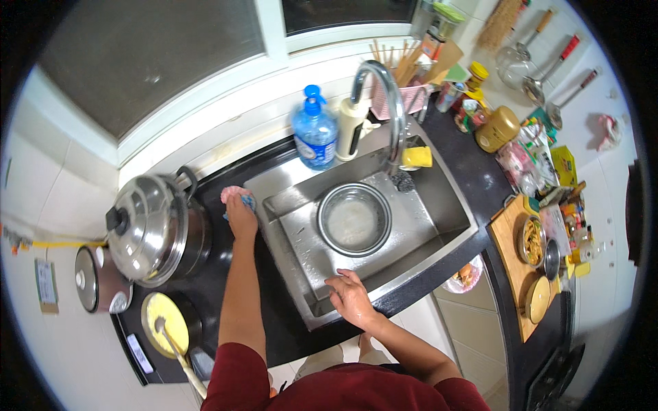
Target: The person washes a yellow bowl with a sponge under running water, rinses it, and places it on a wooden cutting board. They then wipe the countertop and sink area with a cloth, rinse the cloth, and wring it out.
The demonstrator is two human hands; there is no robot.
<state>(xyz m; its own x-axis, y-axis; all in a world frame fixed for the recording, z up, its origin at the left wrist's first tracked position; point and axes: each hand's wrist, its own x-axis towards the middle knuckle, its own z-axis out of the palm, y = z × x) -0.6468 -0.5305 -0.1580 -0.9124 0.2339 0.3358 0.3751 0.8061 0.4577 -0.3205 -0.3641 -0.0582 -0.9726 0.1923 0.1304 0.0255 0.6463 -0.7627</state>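
- Your left hand [240,214] is pressed down, fingers closed on a pink and blue cloth [236,197] lying on the dark worktop [219,274], between the steel stockpot [154,229] and the sink [439,198].
- Looks like wiping in hand; next calls for a steady sweep along the sink edge.
- Your right hand [351,296] rests open on the sink's front rim, holding nothing.
- A steel bowl [354,219] sits in the basin.
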